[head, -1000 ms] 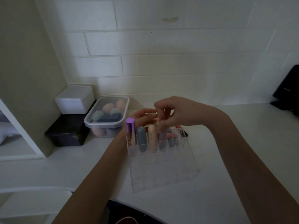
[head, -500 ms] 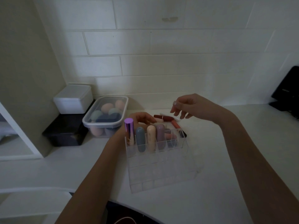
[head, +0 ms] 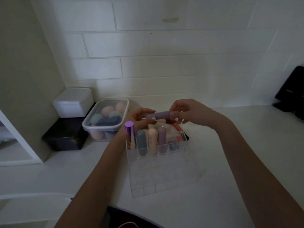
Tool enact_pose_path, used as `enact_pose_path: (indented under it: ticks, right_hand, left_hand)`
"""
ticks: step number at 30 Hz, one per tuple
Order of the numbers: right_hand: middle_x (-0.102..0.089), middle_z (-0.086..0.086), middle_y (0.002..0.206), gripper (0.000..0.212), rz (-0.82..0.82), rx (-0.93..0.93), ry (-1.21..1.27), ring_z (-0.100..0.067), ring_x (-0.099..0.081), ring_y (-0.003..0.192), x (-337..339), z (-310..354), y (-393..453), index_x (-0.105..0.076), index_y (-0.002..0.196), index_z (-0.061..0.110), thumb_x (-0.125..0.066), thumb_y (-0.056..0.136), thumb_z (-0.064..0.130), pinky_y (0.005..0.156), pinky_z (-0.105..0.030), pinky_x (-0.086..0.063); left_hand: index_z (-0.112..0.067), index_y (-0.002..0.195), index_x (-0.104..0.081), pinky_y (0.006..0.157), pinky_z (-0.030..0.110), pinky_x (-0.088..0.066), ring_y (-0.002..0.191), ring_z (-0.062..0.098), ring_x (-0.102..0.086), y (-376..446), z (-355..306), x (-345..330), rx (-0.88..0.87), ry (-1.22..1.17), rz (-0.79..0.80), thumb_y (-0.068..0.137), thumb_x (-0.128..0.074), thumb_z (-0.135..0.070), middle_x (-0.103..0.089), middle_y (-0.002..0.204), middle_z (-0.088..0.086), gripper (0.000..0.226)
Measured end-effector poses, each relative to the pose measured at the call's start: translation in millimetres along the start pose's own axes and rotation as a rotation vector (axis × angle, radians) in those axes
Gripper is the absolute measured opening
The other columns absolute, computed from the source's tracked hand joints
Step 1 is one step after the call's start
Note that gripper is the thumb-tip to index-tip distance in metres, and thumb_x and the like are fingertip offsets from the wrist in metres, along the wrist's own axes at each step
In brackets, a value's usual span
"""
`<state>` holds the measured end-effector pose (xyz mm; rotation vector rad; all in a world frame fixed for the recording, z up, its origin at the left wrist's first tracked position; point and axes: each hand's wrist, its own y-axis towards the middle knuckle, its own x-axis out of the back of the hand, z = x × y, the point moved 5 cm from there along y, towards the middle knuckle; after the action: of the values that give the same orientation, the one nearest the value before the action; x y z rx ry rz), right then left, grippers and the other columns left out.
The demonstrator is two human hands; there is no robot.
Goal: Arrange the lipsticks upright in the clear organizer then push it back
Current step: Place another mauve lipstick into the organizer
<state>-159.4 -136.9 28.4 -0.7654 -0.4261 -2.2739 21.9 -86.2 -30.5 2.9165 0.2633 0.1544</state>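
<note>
A clear organizer [head: 162, 175] stands on the white counter [head: 230, 145]. Its back row holds several upright lipsticks: a shiny purple one [head: 130, 134], a grey-blue one [head: 141, 143], a peach one [head: 152, 142] and a mauve one [head: 162, 140]. Both hands hold a lilac lipstick [head: 158, 115] lying sideways above the organizer's back edge. My left hand [head: 139, 118] grips its left end, my right hand [head: 185, 112] its right end. More lipsticks [head: 177, 126] lie on the counter behind the organizer, partly hidden.
A lidded clear tub of makeup sponges [head: 107, 119] sits left of the organizer. A white box [head: 72, 102] rests on a black box [head: 65, 135] in the corner. A black object [head: 291, 91] stands at the far right. The tiled wall is close behind.
My right hand has come back from the loose lipsticks behind the organizer. Both hands now hold a lilac lipstick sideways above the back row. The mauve one stands in its slot.
</note>
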Motion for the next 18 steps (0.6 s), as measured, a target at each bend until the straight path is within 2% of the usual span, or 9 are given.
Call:
enact_pose_path:
  ticks: [3,7,10,13,15,18]
  right_hand:
    - [-0.066,0.000,0.073,0.010,-0.026,0.051,0.001,-0.006,-0.062,0.059,-3,7,1,-0.062,0.090,0.011,-0.070,0.082,0.009,0.056,-0.017,-0.049]
    - [-0.065,-0.002,0.074,0.019,-0.016,0.070,0.089,-0.003,-0.060,0.053,-2,15,-2,-0.054,0.087,0.010,-0.070,0.080,0.002,0.052,-0.011,-0.045]
    - [-0.067,-0.006,0.081,0.032,0.051,0.059,0.127,-0.012,-0.061,0.064,-10,20,-4,-0.051,0.101,0.010,-0.073,0.078,0.007,0.061,-0.017,-0.050]
    - [-0.064,-0.001,0.076,0.046,0.133,0.080,0.090,-0.014,-0.059,0.069,-23,25,-5,-0.050,0.114,0.019,-0.076,0.076,0.010,0.066,-0.020,-0.050]
    - [-0.061,0.003,0.074,0.055,0.154,0.091,0.061,-0.010,-0.054,0.065,-29,27,-5,-0.048,0.122,0.023,-0.074,0.076,0.008,0.060,-0.015,-0.046]
    - [-0.056,0.003,0.071,0.060,0.151,0.103,0.083,0.003,-0.050,0.053,-32,29,-5,-0.045,0.129,0.022,-0.069,0.079,-0.001,0.049,-0.006,-0.040]
  left_hand:
    - [-0.021,0.087,-0.060,0.057,0.016,-0.052,0.065,0.005,-0.066,-1,-3,-2,0.045,-0.136,-0.029,0.083,-0.062,-0.002,-0.073,0.067,-0.010,0.019]
    - [-0.018,0.090,-0.055,0.062,0.015,-0.053,0.081,0.003,-0.070,-4,-9,-8,0.032,-0.433,-0.001,0.093,-0.046,-0.005,-0.076,0.085,-0.009,0.015]
    - [-0.018,0.097,-0.056,0.069,0.018,-0.055,0.089,0.009,-0.071,-4,-9,-10,0.014,-0.515,0.023,0.095,-0.041,-0.008,-0.077,0.090,-0.002,0.017]
    - [-0.009,0.098,-0.055,0.070,0.022,-0.056,0.087,0.016,-0.071,-3,-7,-7,-0.001,-0.561,0.013,0.092,-0.048,-0.010,-0.075,0.088,0.006,0.009]
    - [-0.004,0.097,-0.053,0.066,0.018,-0.054,0.084,0.014,-0.071,-4,-8,-9,-0.019,-0.554,0.029,0.094,-0.049,-0.011,-0.075,0.086,0.008,0.009]
    - [-0.013,0.084,-0.052,0.055,0.015,-0.053,0.076,0.010,-0.072,-8,-10,-12,0.035,-0.595,-0.019,0.095,-0.045,-0.008,-0.077,0.080,0.004,0.014]
